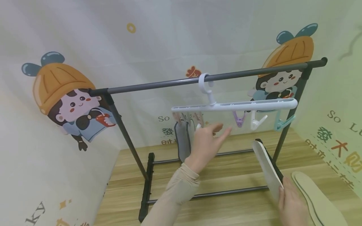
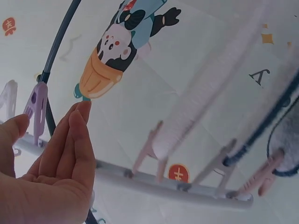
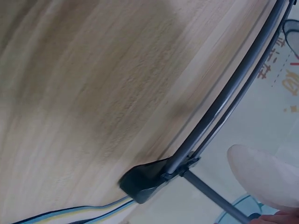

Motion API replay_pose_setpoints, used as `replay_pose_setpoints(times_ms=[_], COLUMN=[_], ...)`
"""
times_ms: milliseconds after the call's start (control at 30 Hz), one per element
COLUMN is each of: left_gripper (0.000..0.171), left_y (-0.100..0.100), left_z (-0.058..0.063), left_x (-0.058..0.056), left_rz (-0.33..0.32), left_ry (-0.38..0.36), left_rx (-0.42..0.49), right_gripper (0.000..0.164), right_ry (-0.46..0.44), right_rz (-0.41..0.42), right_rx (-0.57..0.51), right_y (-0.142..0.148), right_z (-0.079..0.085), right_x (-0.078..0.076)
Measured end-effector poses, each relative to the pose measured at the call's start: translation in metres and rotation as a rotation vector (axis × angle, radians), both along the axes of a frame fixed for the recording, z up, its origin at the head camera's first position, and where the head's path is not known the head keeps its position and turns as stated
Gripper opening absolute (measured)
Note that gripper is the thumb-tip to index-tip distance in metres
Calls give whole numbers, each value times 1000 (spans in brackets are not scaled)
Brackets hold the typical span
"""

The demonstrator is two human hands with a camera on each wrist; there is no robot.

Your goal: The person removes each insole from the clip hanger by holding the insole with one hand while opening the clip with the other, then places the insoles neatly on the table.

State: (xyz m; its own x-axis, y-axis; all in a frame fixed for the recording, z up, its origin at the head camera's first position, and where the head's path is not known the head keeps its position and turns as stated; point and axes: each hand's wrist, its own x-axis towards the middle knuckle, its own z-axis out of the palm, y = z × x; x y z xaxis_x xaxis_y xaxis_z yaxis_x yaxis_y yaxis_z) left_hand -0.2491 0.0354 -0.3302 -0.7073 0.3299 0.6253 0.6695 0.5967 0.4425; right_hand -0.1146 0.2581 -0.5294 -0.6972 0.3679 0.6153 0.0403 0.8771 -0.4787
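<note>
The person's right hand point(image 1: 292, 202) pinches a pale insole point(image 1: 266, 169) by its lower end, the other end tilted up. It looks light, thin and springy, probably not fragile; gripping the edges near one end should suit it. Farther off, the left hand point(image 1: 205, 140), empty, thumb parted from fingers, hovers below the white hanger point(image 1: 251, 106).

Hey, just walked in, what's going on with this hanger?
A person's right hand holds a pale insole, while the empty left hand hovers near a purple clip on a white hanger. It hangs from a dark rack; three clips at its left end grip other insoles. Two more insoles lie at right.
</note>
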Motion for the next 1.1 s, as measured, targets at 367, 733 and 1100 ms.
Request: replay_pose_setpoints(times_ms=[367, 733, 1100], left_gripper=[34, 38, 42], left_y=[-46, -67, -71], left_z=[-24, -56, -77], left_x=[23, 39, 51], left_rz=[16, 51, 35], left_ry=[-91, -204, -316], left_rx=[124, 144, 186], right_gripper=[36, 34, 33], right_ry=[-264, -521, -537], right_rz=[-134, -191, -356], right_rx=[-171, -231, -394], right_y=[26, 70, 95], right_z=[14, 16, 2], right_x=[14, 22, 23])
